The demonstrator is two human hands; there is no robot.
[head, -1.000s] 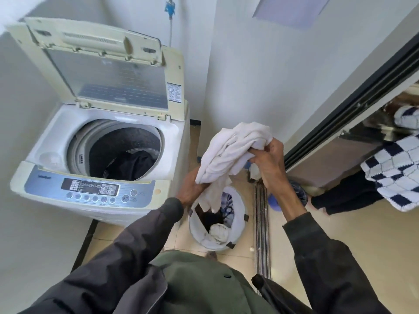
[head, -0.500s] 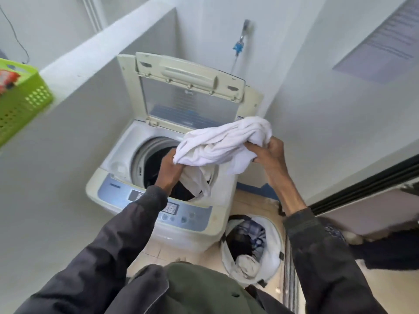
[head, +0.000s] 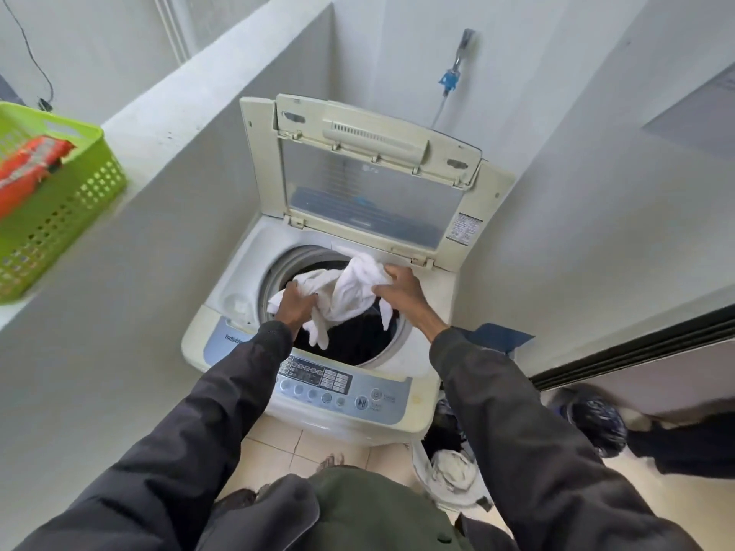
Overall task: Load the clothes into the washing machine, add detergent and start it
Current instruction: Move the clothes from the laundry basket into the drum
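- Left hand point(head: 296, 302) & right hand point(head: 399, 290) both grip the white cloth point(head: 350, 290).
- Cloth hangs over the washer point(head: 421, 351) hole, lid point(head: 370, 180) up.
- Dark clothes point(head: 350, 336) inside.

Single head-worn wide-angle view, facing forward and steeply down past wearer's sleeves point(head: 222, 411) onto washing machine point(head: 401, 415), close below, centre frame; walls point(head: 159, 272) either side bend toward frame edges

Home laundry nook: washing machine point(head: 338, 312).
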